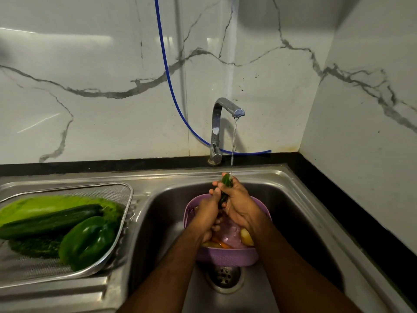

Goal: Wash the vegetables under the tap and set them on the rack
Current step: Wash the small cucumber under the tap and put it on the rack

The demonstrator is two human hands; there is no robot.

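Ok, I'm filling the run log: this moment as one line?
step: rinsing | left hand + right hand: hold green vegetable | tap: running | rack: cucumber, pepper

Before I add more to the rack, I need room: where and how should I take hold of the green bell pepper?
Grip the green bell pepper around its broad middle, coming from above. It lies on its side at the rack's near right end, top exposed; the cucumber lies along its far side.

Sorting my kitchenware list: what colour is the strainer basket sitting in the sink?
Light purple, a perforated plastic basket, seen best in the head view.
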